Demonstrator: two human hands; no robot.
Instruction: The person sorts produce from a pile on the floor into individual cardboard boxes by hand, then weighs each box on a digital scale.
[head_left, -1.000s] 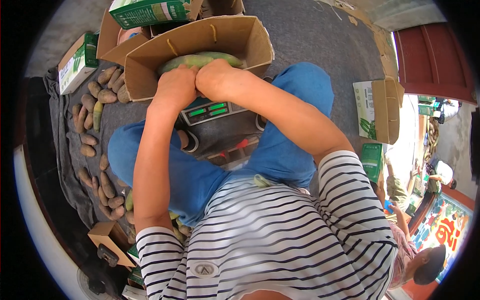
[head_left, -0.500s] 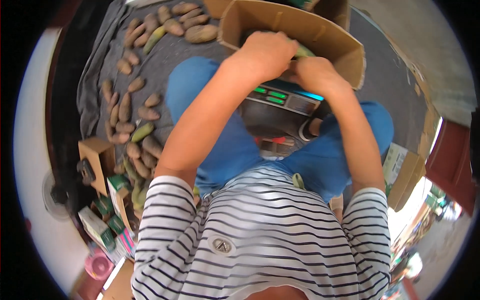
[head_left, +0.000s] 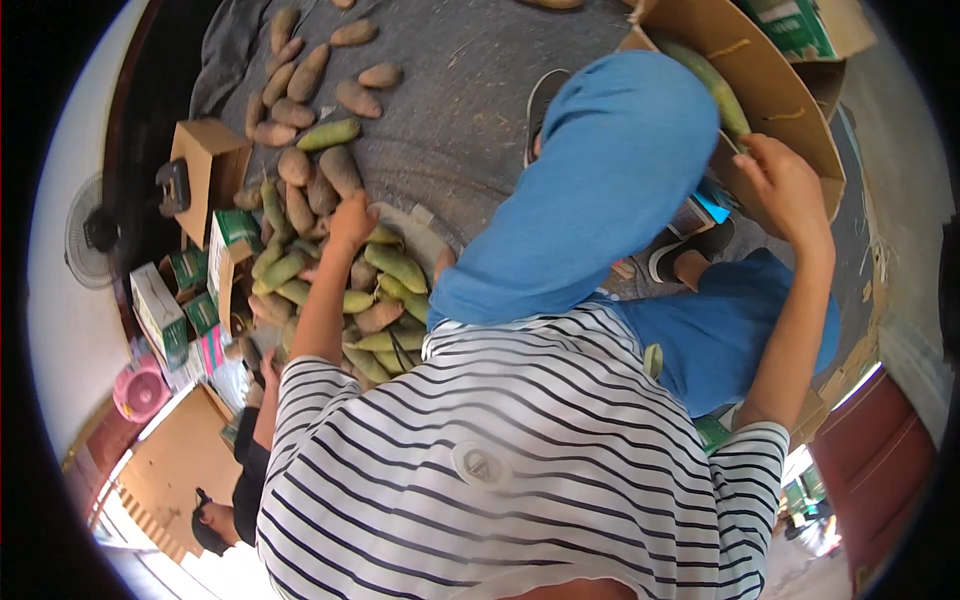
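Observation:
My left hand reaches into a pile of roots on the left, its fingers curled. It touches the lower end of a thick brown root; what lies inside the fingers is hidden. Long green radishes lie mixed with brown roots below it. On the right, my right hand is at the near edge of an open cardboard box, its thumb and forefinger apart and nothing visible between them. Inside the box, a long green radish rests against the wall, close to my fingertips.
Several brown roots lie spread on the dark cloth. A scale sits partly behind my raised knee. Small cartons, a pink fan and another person are at the lower left.
My hands were together at the box; the left has moved to the root pile, while the right stays by the box. My view has turned left, and one knee has risen, covering most of the scale.

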